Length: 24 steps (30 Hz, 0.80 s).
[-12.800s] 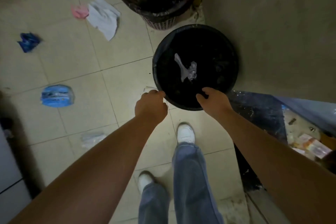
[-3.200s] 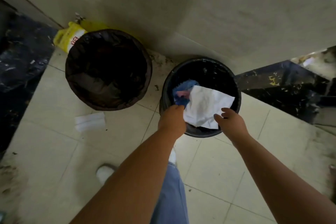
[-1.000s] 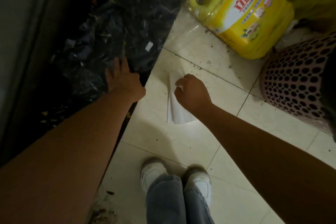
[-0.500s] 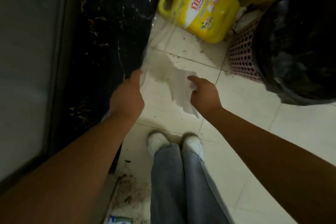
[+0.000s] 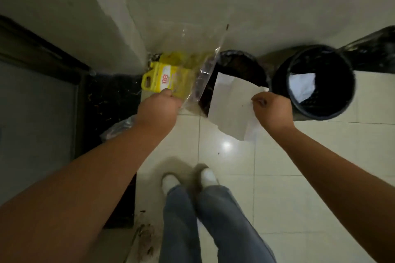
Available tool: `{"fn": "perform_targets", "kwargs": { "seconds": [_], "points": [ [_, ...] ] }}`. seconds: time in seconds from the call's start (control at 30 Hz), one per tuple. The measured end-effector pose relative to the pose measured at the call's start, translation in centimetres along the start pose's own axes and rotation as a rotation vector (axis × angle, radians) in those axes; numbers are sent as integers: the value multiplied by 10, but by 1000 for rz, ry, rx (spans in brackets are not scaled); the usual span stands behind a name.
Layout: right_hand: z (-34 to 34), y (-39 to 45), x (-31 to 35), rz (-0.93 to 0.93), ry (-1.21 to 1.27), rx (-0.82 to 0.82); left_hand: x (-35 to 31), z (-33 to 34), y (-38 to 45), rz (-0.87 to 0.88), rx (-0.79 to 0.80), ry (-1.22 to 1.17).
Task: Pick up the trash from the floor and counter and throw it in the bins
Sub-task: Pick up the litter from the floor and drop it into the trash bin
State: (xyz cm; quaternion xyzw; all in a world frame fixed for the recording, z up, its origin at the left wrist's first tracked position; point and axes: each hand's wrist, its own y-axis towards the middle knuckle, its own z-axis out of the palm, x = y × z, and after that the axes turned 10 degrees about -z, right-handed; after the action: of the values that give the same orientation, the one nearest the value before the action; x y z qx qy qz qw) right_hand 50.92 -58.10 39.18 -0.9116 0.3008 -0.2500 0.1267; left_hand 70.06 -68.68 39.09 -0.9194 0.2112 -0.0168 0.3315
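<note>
My left hand (image 5: 158, 109) is clenched on a clear plastic bag (image 5: 193, 57) held up before the yellow jug (image 5: 164, 80). My right hand (image 5: 272, 111) pinches a white paper sheet (image 5: 232, 104) (hanging over the floor), between the two black bins (image 5: 320, 83), in front of the left one.

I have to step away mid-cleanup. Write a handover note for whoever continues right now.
Left hand: shut on the clear plastic bag, lifted in front of the yellow jug.
Right hand: shut on the white paper, held up by the bins.
Done: right bin already holds white trash.
Left: drop the bag and paper into a bin; left bin is just behind them.
</note>
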Motion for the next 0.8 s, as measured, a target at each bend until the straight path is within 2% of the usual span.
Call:
{"fn": "perform_targets", "kwargs": {
  "seconds": [0.17,0.37,0.6,0.67,0.8],
  "points": [
    [-82,-4,-83,184,131,-169,-122,-28,16,209,10,204],
    [-144,8,-208,355,314,-249,-273,-21,46,388,60,309],
    [-167,55,-329,446,579,-228,-437,8,99,374,374,338],
    [-163,71,-350,450,656,-209,-469,20,118,374,393,318],
    [-140,93,-389,533,747,-173,-498,45,167,362,332,282]
  ]
}}
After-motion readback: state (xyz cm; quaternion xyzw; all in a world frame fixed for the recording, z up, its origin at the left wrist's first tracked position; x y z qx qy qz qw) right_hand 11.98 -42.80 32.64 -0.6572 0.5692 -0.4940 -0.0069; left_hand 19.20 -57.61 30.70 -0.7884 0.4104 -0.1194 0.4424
